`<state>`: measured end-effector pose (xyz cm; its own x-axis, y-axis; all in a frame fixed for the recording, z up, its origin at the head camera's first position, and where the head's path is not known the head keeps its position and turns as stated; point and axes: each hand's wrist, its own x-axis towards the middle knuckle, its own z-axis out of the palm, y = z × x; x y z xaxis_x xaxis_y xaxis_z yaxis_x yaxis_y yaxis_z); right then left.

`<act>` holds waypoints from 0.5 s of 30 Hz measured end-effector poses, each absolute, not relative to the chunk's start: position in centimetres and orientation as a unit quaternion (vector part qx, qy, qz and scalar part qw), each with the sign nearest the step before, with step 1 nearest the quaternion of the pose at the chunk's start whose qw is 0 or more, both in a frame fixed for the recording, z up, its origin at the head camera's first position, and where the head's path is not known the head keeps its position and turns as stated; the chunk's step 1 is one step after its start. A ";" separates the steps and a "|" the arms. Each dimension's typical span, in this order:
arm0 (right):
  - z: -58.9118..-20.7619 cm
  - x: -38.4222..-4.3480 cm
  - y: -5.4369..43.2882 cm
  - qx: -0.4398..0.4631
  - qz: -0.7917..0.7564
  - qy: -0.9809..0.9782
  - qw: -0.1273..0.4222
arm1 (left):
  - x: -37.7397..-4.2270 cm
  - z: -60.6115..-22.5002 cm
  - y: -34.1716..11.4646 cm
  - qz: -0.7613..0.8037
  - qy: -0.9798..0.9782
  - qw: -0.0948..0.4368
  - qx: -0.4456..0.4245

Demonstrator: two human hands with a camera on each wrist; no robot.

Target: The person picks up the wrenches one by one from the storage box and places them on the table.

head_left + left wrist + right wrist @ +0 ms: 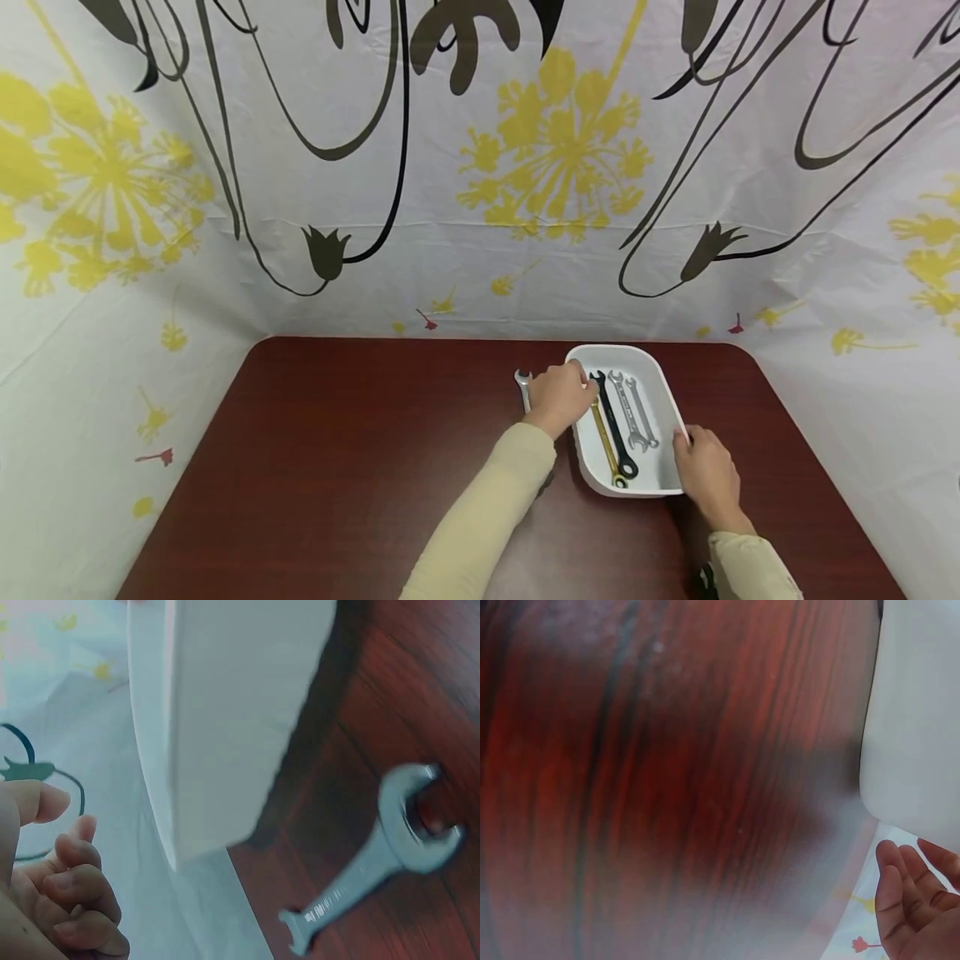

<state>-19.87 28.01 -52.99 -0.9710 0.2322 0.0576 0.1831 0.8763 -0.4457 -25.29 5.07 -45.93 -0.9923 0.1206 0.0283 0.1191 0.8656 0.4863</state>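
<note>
My left hand [561, 398] reaches over the left rim of a white plastic tray [663, 471], its fingertips at the upper end of a gold wrench [605, 437]. In the left wrist view its fingers [82, 889] are loosely bent, with a gap between thumb and forefinger. A black wrench [617, 429] and two silver wrenches [627, 408] lie beside the gold one in the tray. My right hand [707, 475] grips the tray's right rim, thumb over the edge and fingers [891, 896] outside. One more silver open-end wrench [360, 874] lies on the table left of the tray, partly hidden by my left hand in the head view.
The tray stands on a dark red-brown wooden table [360, 467], near its back edge. White cloth [420, 192] with yellow flowers and grey stems hangs behind and at both sides. A small dark object [707, 579] shows beside my right sleeve.
</note>
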 end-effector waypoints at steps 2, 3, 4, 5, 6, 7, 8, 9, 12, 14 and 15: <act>-53.1 -19.8 28.0 -0.108 0.226 -0.966 0.056 | -25.2 -45.8 5.8 0.251 0.966 0.005 0.066; -53.2 -19.8 28.0 -0.109 0.227 -0.966 0.057 | -25.1 -45.7 6.2 0.249 0.966 0.007 0.069; -53.1 -19.9 28.0 -0.107 0.227 -0.966 0.058 | -25.0 -45.7 6.7 0.247 0.967 0.006 0.071; -53.1 -19.9 28.0 -0.107 0.228 -0.966 0.059 | -25.0 -45.7 7.1 0.245 0.967 0.003 0.072; -53.1 -19.9 28.0 -0.106 0.229 -0.966 0.059 | -24.9 -45.7 7.6 0.245 0.967 0.003 0.075; -53.1 -19.9 28.0 -0.105 0.230 -0.966 0.059 | -24.8 -45.7 8.0 0.245 0.966 0.005 0.078; -53.1 -19.9 28.0 -0.105 0.232 -0.965 0.059 | -24.7 -45.8 8.4 0.244 0.966 0.006 0.080; -53.1 -19.9 28.0 -0.104 0.233 -0.965 0.060 | -24.5 -45.9 8.7 0.242 0.967 0.010 0.081; -53.1 -19.8 28.0 -0.102 0.236 -0.964 0.064 | -24.1 -46.4 9.7 0.235 0.968 0.028 0.086; -53.1 -19.8 28.0 -0.098 0.239 -0.964 0.066 | -23.9 -47.0 10.3 0.228 0.969 0.037 0.087; -53.1 -19.8 28.0 -0.095 0.239 -0.964 0.068 | -23.8 -47.2 10.6 0.221 0.970 0.042 0.087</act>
<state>-19.82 28.02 -53.14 -0.9726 0.2164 0.0845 0.1518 0.8672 -0.4743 -23.84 10.58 -47.24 -0.9813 0.1878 -0.0429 0.1506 0.8867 0.4371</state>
